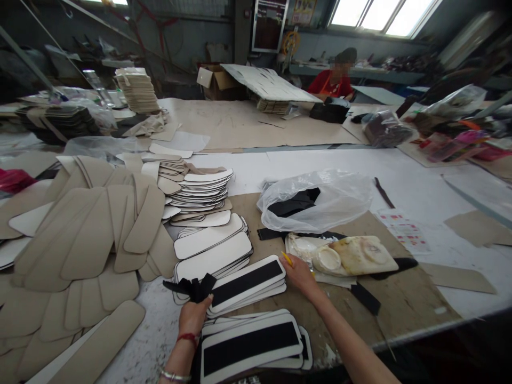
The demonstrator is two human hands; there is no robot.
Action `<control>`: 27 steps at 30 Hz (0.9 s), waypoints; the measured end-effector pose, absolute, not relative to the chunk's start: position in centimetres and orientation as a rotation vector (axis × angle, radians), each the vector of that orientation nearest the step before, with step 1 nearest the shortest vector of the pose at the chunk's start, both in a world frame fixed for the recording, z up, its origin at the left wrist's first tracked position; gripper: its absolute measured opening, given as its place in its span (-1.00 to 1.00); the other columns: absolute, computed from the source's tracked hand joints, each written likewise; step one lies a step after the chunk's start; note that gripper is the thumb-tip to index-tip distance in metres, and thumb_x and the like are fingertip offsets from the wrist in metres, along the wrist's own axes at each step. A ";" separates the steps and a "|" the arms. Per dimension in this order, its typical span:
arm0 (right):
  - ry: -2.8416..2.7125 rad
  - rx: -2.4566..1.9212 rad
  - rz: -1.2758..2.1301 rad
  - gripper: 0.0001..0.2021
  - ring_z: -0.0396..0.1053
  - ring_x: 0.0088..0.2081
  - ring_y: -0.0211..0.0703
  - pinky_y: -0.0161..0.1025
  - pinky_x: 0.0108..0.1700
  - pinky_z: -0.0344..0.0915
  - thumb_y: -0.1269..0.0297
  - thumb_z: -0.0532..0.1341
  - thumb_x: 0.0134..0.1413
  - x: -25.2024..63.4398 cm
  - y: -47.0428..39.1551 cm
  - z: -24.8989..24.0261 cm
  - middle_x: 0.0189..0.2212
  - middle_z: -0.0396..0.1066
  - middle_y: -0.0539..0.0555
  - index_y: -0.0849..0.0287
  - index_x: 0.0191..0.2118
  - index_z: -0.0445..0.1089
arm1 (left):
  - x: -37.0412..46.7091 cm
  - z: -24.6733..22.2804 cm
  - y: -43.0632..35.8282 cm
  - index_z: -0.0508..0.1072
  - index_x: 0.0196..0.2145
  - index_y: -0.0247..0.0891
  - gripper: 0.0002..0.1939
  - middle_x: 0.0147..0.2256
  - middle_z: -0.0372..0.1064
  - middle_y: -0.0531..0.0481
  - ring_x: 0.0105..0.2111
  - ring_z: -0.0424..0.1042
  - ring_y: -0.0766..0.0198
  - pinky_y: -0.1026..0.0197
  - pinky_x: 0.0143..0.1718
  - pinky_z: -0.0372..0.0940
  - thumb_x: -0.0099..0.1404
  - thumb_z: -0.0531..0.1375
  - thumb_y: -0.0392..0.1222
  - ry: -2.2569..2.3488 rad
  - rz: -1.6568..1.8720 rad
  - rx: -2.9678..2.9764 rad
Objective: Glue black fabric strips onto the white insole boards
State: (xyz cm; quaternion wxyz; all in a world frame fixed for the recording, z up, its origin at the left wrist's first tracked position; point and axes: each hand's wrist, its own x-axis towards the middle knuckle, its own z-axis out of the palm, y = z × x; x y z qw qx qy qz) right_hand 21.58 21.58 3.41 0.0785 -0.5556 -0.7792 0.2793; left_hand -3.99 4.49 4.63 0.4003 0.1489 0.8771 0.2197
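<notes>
My left hand [193,319] is closed on a bunch of black fabric strips [192,288], its thumb near the left end of a white rounded panel [282,271]. A black strip [248,285] lies lengthwise on that panel, on top of a small stack. At the panel's right end is my right hand [300,274], its fingers wrapped round a thin yellow tool [287,258] whose kind I cannot make out. Closer to me, another stack has a top panel [250,349] bearing a black strip. Plain white panels [214,234] lie fanned just beyond.
Beige panels [92,229] heap up on the left. A clear plastic bag [340,200] holds black pieces. To the right sits a stained, crusted slab [364,255] beside a black piece [366,297]. Behind the far table, a person in red [330,82] sits near stacked sheets [272,85].
</notes>
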 end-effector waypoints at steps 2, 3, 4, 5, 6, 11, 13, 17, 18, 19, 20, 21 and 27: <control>-2.330 -1.652 0.824 -0.74 0.29 -0.41 -0.15 -0.28 -0.37 0.11 0.12 -0.01 0.05 21.4 21.4 3.8 -0.49 0.35 0.05 0.14 -0.46 0.27 | -4.0 4.7 4.5 0.31 -0.87 -0.28 -0.58 -0.78 0.29 -0.13 -0.69 0.29 0.17 0.16 -0.58 0.15 -0.06 0.17 0.06 2.194 0.543 0.350; -2.323 -1.659 0.817 -0.76 0.28 -0.43 -0.15 -0.28 -0.38 0.10 0.10 0.01 0.02 21.4 21.3 4.1 -0.50 0.34 0.04 0.14 -0.47 0.25 | -4.1 4.7 4.5 0.31 -0.87 -0.28 -0.58 -0.78 0.28 -0.12 -0.69 0.29 0.17 0.16 -0.57 0.15 -0.07 0.17 0.06 2.184 0.543 0.338; -2.308 -1.674 0.814 -0.77 0.27 -0.45 -0.15 -0.27 -0.40 0.10 0.09 0.03 0.00 21.3 21.2 4.3 -0.52 0.32 0.02 0.13 -0.48 0.22 | -4.1 4.7 4.4 0.31 -0.87 -0.28 -0.58 -0.79 0.28 -0.12 -0.69 0.28 0.18 0.16 -0.57 0.15 -0.08 0.18 0.06 2.176 0.549 0.327; -2.288 -1.689 0.823 -0.78 0.26 -0.47 -0.16 -0.27 -0.41 0.09 0.09 0.04 -0.02 21.2 21.2 4.6 -0.54 0.30 0.01 0.13 -0.48 0.20 | -4.2 4.8 4.3 0.31 -0.86 -0.28 -0.58 -0.79 0.27 -0.11 -0.69 0.28 0.18 0.16 -0.57 0.15 -0.08 0.19 0.06 2.169 0.559 0.316; -2.265 -1.695 0.846 -0.78 0.25 -0.48 -0.16 -0.27 -0.41 0.09 0.08 0.04 -0.02 21.2 21.1 5.0 -0.55 0.28 -0.01 0.12 -0.48 0.18 | -4.2 4.8 4.2 0.31 -0.86 -0.28 -0.58 -0.79 0.26 -0.10 -0.70 0.27 0.19 0.17 -0.57 0.14 -0.09 0.19 0.07 2.159 0.571 0.302; -2.134 -1.564 1.084 -0.78 0.20 -0.48 -0.22 -0.30 -0.42 0.13 0.09 0.05 -0.02 21.0 20.6 8.1 -0.55 0.20 -0.05 0.12 -0.49 0.12 | -4.5 5.8 3.1 0.25 -0.90 -0.26 -0.49 -0.82 0.21 -0.06 -0.69 0.25 0.22 0.17 -0.53 0.17 -0.08 0.16 0.18 2.121 0.694 0.247; -2.038 -1.536 1.201 -0.77 0.16 -0.53 -0.27 -0.32 -0.47 0.13 0.07 0.05 -0.02 20.9 20.3 9.6 -0.57 0.14 -0.09 0.12 -0.48 0.10 | -4.9 6.7 2.5 0.23 -0.92 -0.26 -0.45 -0.83 0.20 -0.06 -0.67 0.25 0.22 0.16 -0.48 0.18 -0.09 0.15 0.23 2.096 0.798 0.241; -1.845 -1.538 1.413 -0.72 0.04 -0.64 -0.36 -0.38 -0.61 0.06 0.01 0.07 -0.04 20.7 19.2 11.8 -0.63 0.03 -0.16 0.11 -0.46 0.06 | -5.6 8.4 1.5 0.25 -0.88 -0.28 -0.46 -0.78 0.23 -0.03 -0.63 0.24 0.27 0.18 -0.42 0.17 -0.08 0.16 0.22 1.985 0.976 0.275; -1.802 -1.533 1.446 -0.72 0.02 -0.66 -0.37 -0.39 -0.63 0.04 0.00 0.08 -0.05 20.7 18.9 12.1 -0.64 0.01 -0.17 0.11 -0.45 0.07 | -5.8 8.7 1.2 0.25 -0.88 -0.28 -0.47 -0.77 0.23 -0.02 -0.63 0.23 0.28 0.18 -0.42 0.17 -0.08 0.17 0.21 1.963 1.008 0.275; -1.763 -1.527 1.472 -0.72 0.01 -0.67 -0.38 -0.39 -0.64 0.03 0.00 0.08 -0.05 20.7 18.6 12.4 -0.64 0.01 -0.17 0.11 -0.44 0.07 | -5.9 8.9 1.0 0.24 -0.87 -0.28 -0.48 -0.77 0.22 0.00 -0.63 0.23 0.29 0.19 -0.42 0.17 -0.07 0.17 0.20 1.936 1.047 0.263; -1.731 -1.523 1.490 -0.71 0.01 -0.68 -0.39 -0.40 -0.65 0.01 0.00 0.09 -0.06 20.7 18.3 12.6 -0.65 0.00 -0.18 0.11 -0.43 0.08 | -5.9 9.0 0.9 0.24 -0.85 -0.28 -0.49 -0.77 0.21 0.02 -0.63 0.22 0.31 0.20 -0.43 0.17 -0.07 0.18 0.18 1.900 1.094 0.245; -1.707 -1.522 1.501 -0.71 0.00 -0.68 -0.40 -0.40 -0.66 0.00 0.00 0.09 -0.06 20.7 18.0 12.8 -0.65 0.00 -0.18 0.12 -0.43 0.08 | -5.9 9.1 0.7 0.23 -0.84 -0.27 -0.51 -0.76 0.20 0.04 -0.64 0.21 0.32 0.22 -0.44 0.17 -0.06 0.19 0.16 1.851 1.147 0.228; -1.683 -1.525 1.498 -0.68 0.01 -0.68 -0.41 -0.42 -0.66 -0.01 -0.02 0.11 -0.07 20.8 16.2 13.1 -0.66 0.00 -0.18 0.13 -0.44 0.09 | -5.6 11.3 0.1 0.30 -0.74 -0.30 -0.65 -0.66 0.30 0.06 -0.58 0.28 0.36 0.27 -0.41 0.24 -0.05 0.24 0.01 1.564 1.329 0.208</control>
